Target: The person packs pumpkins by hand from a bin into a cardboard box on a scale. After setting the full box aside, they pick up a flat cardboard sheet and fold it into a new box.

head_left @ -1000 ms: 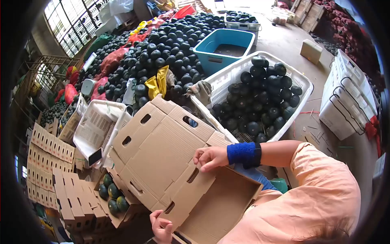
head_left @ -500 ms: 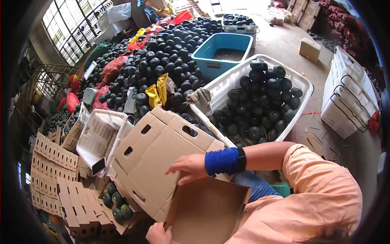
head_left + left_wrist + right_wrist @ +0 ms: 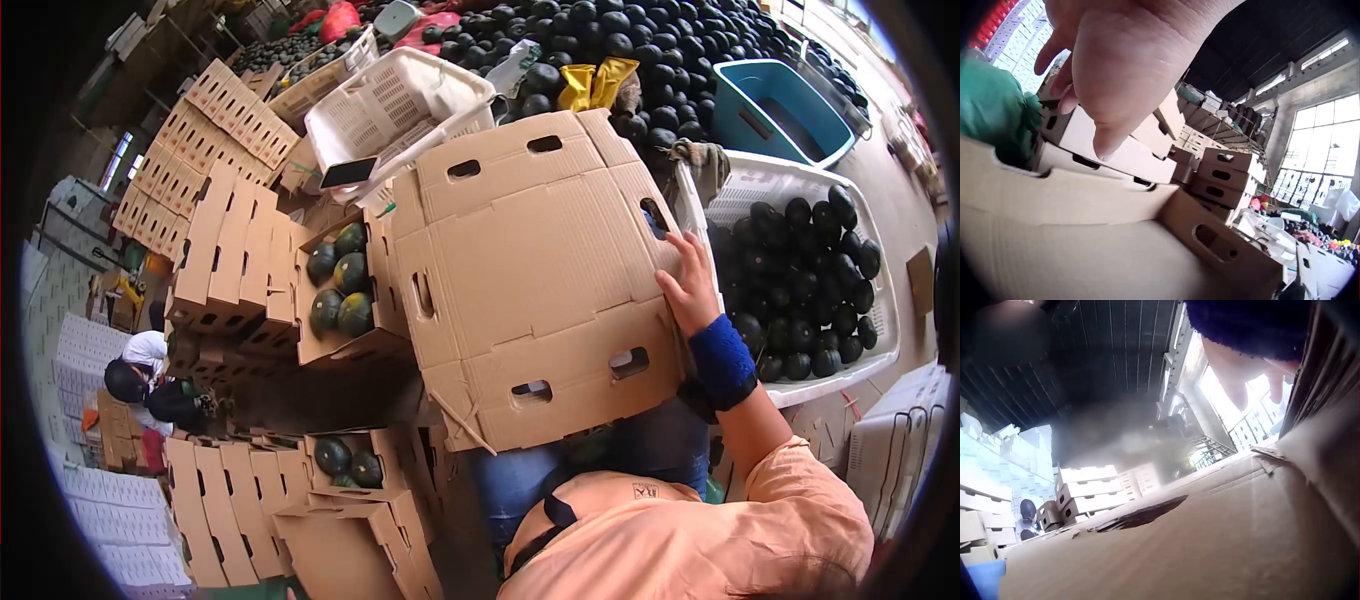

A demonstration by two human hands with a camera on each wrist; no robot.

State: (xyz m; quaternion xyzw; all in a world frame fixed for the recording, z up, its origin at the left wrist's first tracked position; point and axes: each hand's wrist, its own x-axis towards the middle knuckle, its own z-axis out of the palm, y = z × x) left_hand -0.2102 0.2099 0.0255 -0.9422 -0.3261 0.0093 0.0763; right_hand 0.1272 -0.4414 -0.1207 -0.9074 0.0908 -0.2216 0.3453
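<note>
cardboard box (image 3: 540,270) (brown, slotted, half-folded) under flat right hand (image 3: 688,288); left hand's hold unclear.

A: Right arm, head view?
B: It extends forward from the shoulder in an orange sleeve, forearm bare, with a blue wristband at the wrist. The right hand (image 3: 686,285) lies with fingers (image 3: 688,250) straight and spread, palm down, pressed flat against a surface.

A: Does the right wrist view add anything?
B: Only the wristband and two fingertips (image 3: 1236,387) pointing away from the camera; the rest is out of frame.

A: Left hand?
B: Hidden in the head view. In the left wrist view the left hand (image 3: 1125,59) fills the upper frame, fingers (image 3: 1054,53) loosely bent, thumb pointing down. Whether it grips anything cannot be told.
</note>
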